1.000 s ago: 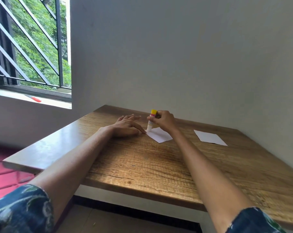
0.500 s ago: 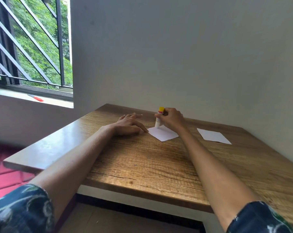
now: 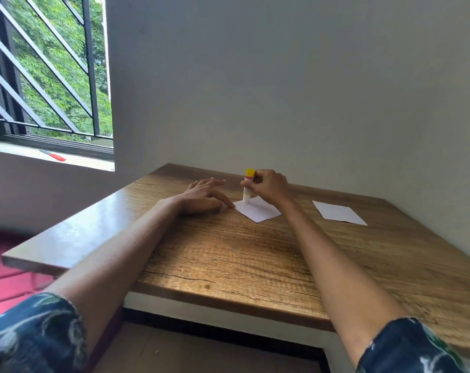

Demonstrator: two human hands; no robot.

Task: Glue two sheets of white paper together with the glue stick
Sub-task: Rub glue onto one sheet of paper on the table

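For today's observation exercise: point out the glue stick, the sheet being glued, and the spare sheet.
glue stick [image 3: 246, 194], head view, on its white barrel.
sheet being glued [image 3: 258, 211], head view, on its bare middle.
spare sheet [image 3: 338, 212], head view, on its middle.

The table [image 3: 228, 259] filling the lower middle of the frame is wood or wood-look board with strong grain, dark cracks near its front edge and a soft sheen at its left end. On it, right of centre, two sheets of paper [image 3: 258, 211] [image 3: 338, 212] look matt, white and smooth. The glue stick [image 3: 247, 187] above the nearer sheet looks like smooth plastic, white with a yellow end. The wall [image 3: 282, 90] behind is matt, plain grey paint. At upper left the window bars [image 3: 89, 63] look like dark painted metal. The sleeves [image 3: 31, 335] in the lower corners are printed cloth.
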